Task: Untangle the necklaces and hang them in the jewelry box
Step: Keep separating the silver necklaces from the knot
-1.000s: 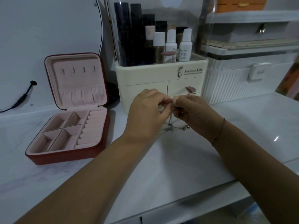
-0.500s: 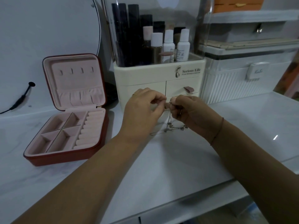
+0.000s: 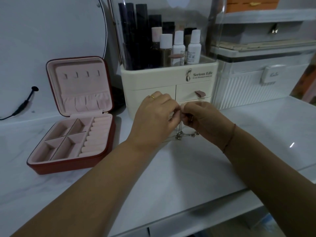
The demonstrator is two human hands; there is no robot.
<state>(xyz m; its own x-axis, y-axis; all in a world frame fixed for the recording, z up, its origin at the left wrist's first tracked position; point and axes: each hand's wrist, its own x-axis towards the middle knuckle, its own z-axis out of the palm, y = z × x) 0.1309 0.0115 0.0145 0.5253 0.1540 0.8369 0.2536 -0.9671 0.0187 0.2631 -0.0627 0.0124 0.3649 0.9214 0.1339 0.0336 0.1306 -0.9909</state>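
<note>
Thin silver necklaces (image 3: 181, 134) with small pendants dangle in a tangle between my two hands, their low ends touching the white marble tabletop. My left hand (image 3: 156, 118) and my right hand (image 3: 199, 119) meet fingertip to fingertip above them, each pinching the chains at the top. A red jewelry box (image 3: 71, 115) with pink lining stands open at the left, about a hand's width from my left wrist. Its raised lid shows a row of small hooks (image 3: 81, 74) with nothing on them, and its compartments hold nothing.
A cream cosmetics organiser (image 3: 169, 86) with bottles and drawers stands just behind my hands. A white ribbed case (image 3: 259, 86) sits to its right. A round mirror (image 3: 51, 31) and a black cable (image 3: 25, 103) are at the back left. The table's front edge (image 3: 205, 218) runs below my forearms.
My hands stayed together on the chains and shifted only slightly; the pendants hang in much the same place.
</note>
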